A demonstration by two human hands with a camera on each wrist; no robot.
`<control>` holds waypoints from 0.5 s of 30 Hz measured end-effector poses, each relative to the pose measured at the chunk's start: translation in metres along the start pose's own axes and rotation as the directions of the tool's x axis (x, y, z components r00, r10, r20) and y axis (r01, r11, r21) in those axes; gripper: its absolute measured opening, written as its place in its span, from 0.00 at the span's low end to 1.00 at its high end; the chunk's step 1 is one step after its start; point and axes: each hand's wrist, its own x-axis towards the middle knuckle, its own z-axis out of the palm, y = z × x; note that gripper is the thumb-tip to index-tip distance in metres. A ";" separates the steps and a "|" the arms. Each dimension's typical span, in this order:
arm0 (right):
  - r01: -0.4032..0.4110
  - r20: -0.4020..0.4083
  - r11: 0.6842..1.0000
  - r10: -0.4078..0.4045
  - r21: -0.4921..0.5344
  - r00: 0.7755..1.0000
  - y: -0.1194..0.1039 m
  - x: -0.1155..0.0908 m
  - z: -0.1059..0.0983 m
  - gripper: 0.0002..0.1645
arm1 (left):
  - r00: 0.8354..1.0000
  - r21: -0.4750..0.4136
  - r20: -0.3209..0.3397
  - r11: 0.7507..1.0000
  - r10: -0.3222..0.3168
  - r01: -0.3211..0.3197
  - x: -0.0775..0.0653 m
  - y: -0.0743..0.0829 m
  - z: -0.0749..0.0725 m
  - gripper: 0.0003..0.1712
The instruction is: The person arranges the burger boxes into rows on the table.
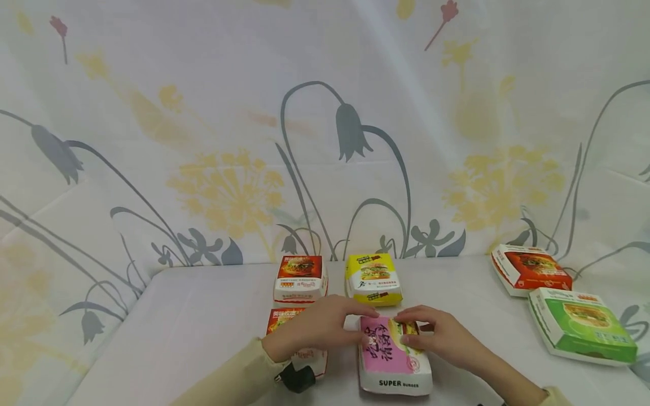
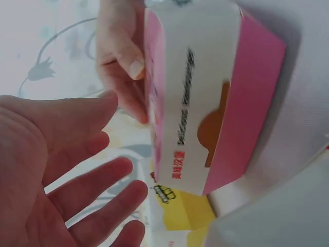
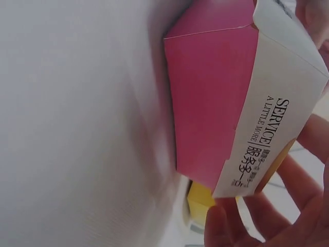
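A pink and white burger box [image 1: 388, 361], closed and printed "SUPER BURGER", sits on the white table between both hands. My left hand [image 1: 325, 324] is over its left side, fingers spread and relaxed; the left wrist view shows a gap between these fingers and the box [image 2: 200, 103]. On the other side, my right hand [image 1: 442, 335] has its fingertips at the box's top right edge, with the thumb over the lid. In the right wrist view, the right fingers [image 3: 272, 216] are loosely bent by the box's far end, not wrapped round it.
Straight behind stands a yellow burger box [image 1: 373, 279]. To its left is a red one [image 1: 299, 279], with another red box [image 1: 281, 317] in front, partly hidden by my left arm. At right lie a red box [image 1: 533, 268] and a green box [image 1: 584, 327]. A flowered curtain [image 1: 325, 141] hangs behind.
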 end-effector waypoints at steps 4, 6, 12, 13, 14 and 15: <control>-0.043 -0.089 0.996 0.036 -0.078 0.995 -0.003 -0.006 0.004 0.23 | 0.999 0.021 -0.003 0.998 0.052 -0.051 -0.008 0.004 -0.001 0.21; -0.068 -0.122 0.992 0.054 -0.108 0.991 -0.005 -0.008 0.007 0.24 | 0.998 0.033 0.023 0.998 0.051 -0.052 -0.012 0.006 0.001 0.20; -0.125 -0.185 0.978 0.093 -0.168 0.978 -0.010 -0.013 0.011 0.24 | 0.996 0.123 0.065 0.990 0.057 -0.065 -0.017 0.010 0.006 0.20; -0.125 -0.190 0.977 0.092 -0.171 0.977 -0.010 -0.014 0.011 0.23 | 0.997 0.133 0.062 0.989 0.055 -0.063 -0.017 0.010 0.006 0.20; -0.115 -0.191 0.977 0.080 -0.180 0.978 -0.009 -0.015 0.011 0.22 | 0.997 0.138 0.060 0.989 0.052 -0.060 -0.017 0.010 0.006 0.20; -0.106 -0.191 0.977 0.070 -0.184 0.979 -0.009 -0.016 0.011 0.22 | 0.997 0.142 0.057 0.988 0.048 -0.056 -0.017 0.010 0.006 0.21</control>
